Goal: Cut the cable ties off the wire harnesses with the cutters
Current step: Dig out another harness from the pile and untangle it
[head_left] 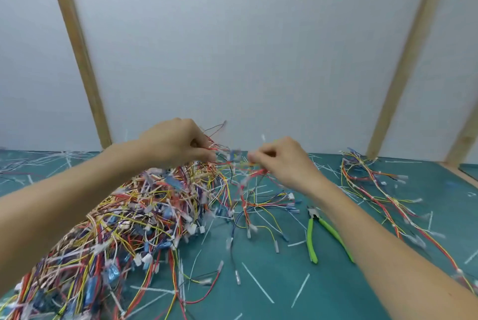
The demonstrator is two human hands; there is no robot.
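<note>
Nearest the camera, cut cable-tie offcuts [257, 282] are lying scattered over the green surface [336, 291], so clipped pieces are mixing with what has yet to be checked. At about eight o'clock the big pile of wire harnesses [124, 221] is sprawling toward the centre, its loops crossing one another. At four o'clock the green-handled cutters [316, 231] are lying loose on the surface, just beside the right forearm and held by neither hand; a sweep of that arm could knock them away or drag wires over them.

Farther off, near the centre, the left hand [176, 142] is pinching a cluster of thin wires, and the right hand [282, 159] is curling its fingers around strands of the same harness [248, 190], which is hanging between them and trailing down at six o'clock. Both are blurred, so the exact grip is hard to read. Pulling the harness free while it is snagged in the pile could lift neighbouring bundles or strain a connector. At two o'clock a separate harness bundle [375, 187] is lying well apart.
</note>
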